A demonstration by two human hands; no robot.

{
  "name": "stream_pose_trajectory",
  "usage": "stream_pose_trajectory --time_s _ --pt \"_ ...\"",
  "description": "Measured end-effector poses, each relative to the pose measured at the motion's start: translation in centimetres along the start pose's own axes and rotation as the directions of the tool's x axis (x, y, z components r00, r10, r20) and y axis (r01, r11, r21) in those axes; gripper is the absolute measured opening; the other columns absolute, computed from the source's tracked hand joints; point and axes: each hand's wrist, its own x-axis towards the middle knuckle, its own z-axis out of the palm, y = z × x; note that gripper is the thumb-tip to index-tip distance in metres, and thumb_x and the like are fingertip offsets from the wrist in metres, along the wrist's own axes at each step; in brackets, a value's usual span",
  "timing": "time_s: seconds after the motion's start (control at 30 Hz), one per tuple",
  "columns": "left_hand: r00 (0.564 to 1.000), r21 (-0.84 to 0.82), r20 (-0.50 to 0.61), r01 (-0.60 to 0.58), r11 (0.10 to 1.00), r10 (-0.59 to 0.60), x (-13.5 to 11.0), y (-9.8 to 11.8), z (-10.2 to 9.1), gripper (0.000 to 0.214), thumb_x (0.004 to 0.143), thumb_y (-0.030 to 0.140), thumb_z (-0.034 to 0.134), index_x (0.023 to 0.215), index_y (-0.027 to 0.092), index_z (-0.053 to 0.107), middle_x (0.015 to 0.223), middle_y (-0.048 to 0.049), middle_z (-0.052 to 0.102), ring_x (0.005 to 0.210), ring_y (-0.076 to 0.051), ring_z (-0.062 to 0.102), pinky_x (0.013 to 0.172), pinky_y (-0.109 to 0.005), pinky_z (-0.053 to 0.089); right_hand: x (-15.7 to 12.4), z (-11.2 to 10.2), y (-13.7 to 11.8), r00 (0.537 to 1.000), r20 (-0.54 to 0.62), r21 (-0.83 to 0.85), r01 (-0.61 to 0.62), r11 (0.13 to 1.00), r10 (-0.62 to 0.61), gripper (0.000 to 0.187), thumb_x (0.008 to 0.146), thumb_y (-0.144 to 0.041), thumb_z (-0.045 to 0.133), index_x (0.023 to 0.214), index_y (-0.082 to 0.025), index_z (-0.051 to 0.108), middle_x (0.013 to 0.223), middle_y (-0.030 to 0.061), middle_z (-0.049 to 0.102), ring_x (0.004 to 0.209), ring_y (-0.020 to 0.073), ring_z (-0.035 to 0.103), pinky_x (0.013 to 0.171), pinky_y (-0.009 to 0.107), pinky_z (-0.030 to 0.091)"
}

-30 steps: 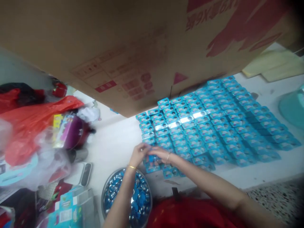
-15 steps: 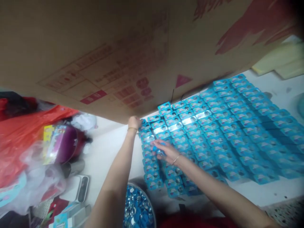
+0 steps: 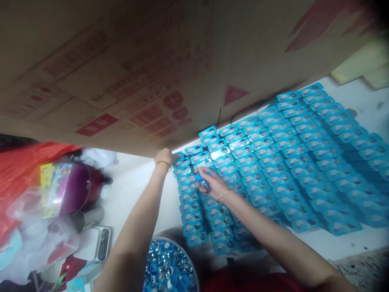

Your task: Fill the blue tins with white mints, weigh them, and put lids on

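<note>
My left hand (image 3: pixel 164 157) is closed at the lower edge of a big cardboard box (image 3: pixel 127 138), beside the first blue card package (image 3: pixel 181 160) of the left column. What its fingers hold, if anything, I cannot make out. My right hand (image 3: pixel 212 185) curls around several small round blue and silver pieces (image 3: pixel 201 181) just above the left columns. Many blue printed card packages (image 3: pixel 267 162), each with a round spot at one end, lie overlapping in slanting columns on the white surface. Below my hands, a round tub (image 3: pixel 194 269) holds similar loose blue and silver round pieces (image 3: pixel 170 263).
On the left are a purple rounded object (image 3: pixel 74 188), a red plastic sheet (image 3: pixel 18 174), a clear plastic bag (image 3: pixel 45 243) and a white device with a dark panel (image 3: pixel 95 243). The cardboard box leans over the far side. Yellowish flat pieces (image 3: pixel 364 65) lie at far right.
The view has shifted, so the box looks larger and the tub shows more. My right hand stays near the left columns with the round pieces; my left hand stays by the box edge.
</note>
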Motion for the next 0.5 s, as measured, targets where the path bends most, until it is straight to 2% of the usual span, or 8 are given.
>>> stream_pose_trajectory --time_s 0.03,0.1,0.17,0.23,0.3,0.37,0.43,0.5 --pt "0.997 -0.057 -0.076 -0.037 0.998 0.033 -1.2 0.3 0.1 0.034 0.072 0.049 0.061 0.077 0.016 0.066 0.081 -0.0131 0.067 0.079 -0.025 0.062 0.068 -0.030 0.044 0.0 0.0 -0.1 1.000 -0.005 0.005 0.005 1.000 -0.005 0.037 0.069 -0.044 0.073 0.091 -0.018 0.057 0.070 0.0011 0.063 0.052 0.0094 0.055 0.037 0.016 0.031" --pt "0.963 -0.238 -0.204 -0.221 0.946 0.174 -4.4 0.8 0.7 0.027 0.079 0.041 0.055 0.087 0.017 0.064 0.080 -0.0083 0.065 0.076 -0.020 0.060 0.070 -0.029 0.044 0.0 -0.1 -0.1 1.000 -0.016 0.011 0.014 1.000 -0.014 0.039 0.068 -0.044 0.073 0.091 -0.018 0.056 0.068 0.0010 0.063 0.051 0.0095 0.055 0.036 0.015 0.031" --pt "0.896 -0.436 -0.233 -0.444 0.783 0.379 -7.9 1.2 1.6 0.022 0.079 0.035 0.054 0.092 0.018 0.063 0.083 -0.0048 0.063 0.075 -0.016 0.058 0.073 -0.027 0.045 0.0 0.0 0.2 0.999 -0.036 0.017 0.033 0.999 -0.033 0.041 0.066 -0.045 0.074 0.090 -0.019 0.054 0.066 -0.0009 0.062 0.049 0.0092 0.054 0.035 0.015 0.031" --pt "0.858 -0.582 -0.233 -0.500 0.641 0.457 -10.8 1.5 2.7 0.019 0.077 0.033 0.058 0.089 0.019 0.062 0.084 -0.0036 0.060 0.076 -0.015 0.056 0.075 -0.027 0.046 0.2 0.2 0.7 0.995 -0.072 0.020 0.064 0.998 -0.063 0.041 0.065 -0.047 0.075 0.088 -0.021 0.053 0.064 -0.0037 0.060 0.046 0.0082 0.052 0.034 0.015 0.031" --pt "0.879 -0.639 -0.264 -0.467 0.611 0.397 -12.5 1.5 3.7 0.014 0.075 0.032 0.060 0.080 0.019 0.061 0.081 -0.0030 0.058 0.077 -0.016 0.055 0.076 -0.029 0.045 0.3 0.6 1.4 0.991 -0.102 0.017 0.091 0.996 -0.089 0.041 0.064 -0.048 0.074 0.086 -0.022 0.052 0.064 -0.0053 0.059 0.043 0.0068 0.049 0.033 0.016 0.031" --pt "0.907 -0.664 -0.278 -0.420 0.619 0.317 -12.8 1.2 4.5 0.012 0.075 0.031 0.059 0.073 0.019 0.057 0.074 -0.0017 0.057 0.076 -0.016 0.054 0.076 -0.029 0.045 0.4 0.9 2.0 0.989 -0.109 0.017 0.102 0.995 -0.100 0.041 0.065 -0.049 0.073 0.086 -0.022 0.051 0.064 -0.0058 0.058 0.040 0.0061 0.048 0.032 0.016 0.031" --pt "0.929 -0.700 -0.259 -0.370 0.611 0.266 -11.8 0.8 4.9 0.011 0.076 0.030 0.057 0.074 0.019 0.055 0.071 -0.0004 0.056 0.072 -0.015 0.055 0.074 -0.028 0.045 0.5 1.0 2.2 0.987 -0.117 0.025 0.117 0.993 -0.114 0.041 0.066 -0.050 0.073 0.086 -0.022 0.051 0.062 -0.0059 0.058 0.039 0.0061 0.047 0.032 0.017 0.031" --pt "0.950 -0.713 -0.268 -0.309 0.629 0.163 -9.9 0.5 5.0 0.010 0.077 0.029 0.054 0.079 0.019 0.053 0.071 0.0001 0.057 0.070 -0.014 0.055 0.071 -0.026 0.046 0.6 0.9 2.2 0.983 -0.128 0.017 0.135 0.991 -0.132 0.042 0.066 -0.052 0.072 0.085 -0.021 0.050 0.059 -0.0057 0.058 0.038 0.0064 0.047 0.033 0.017 0.031"
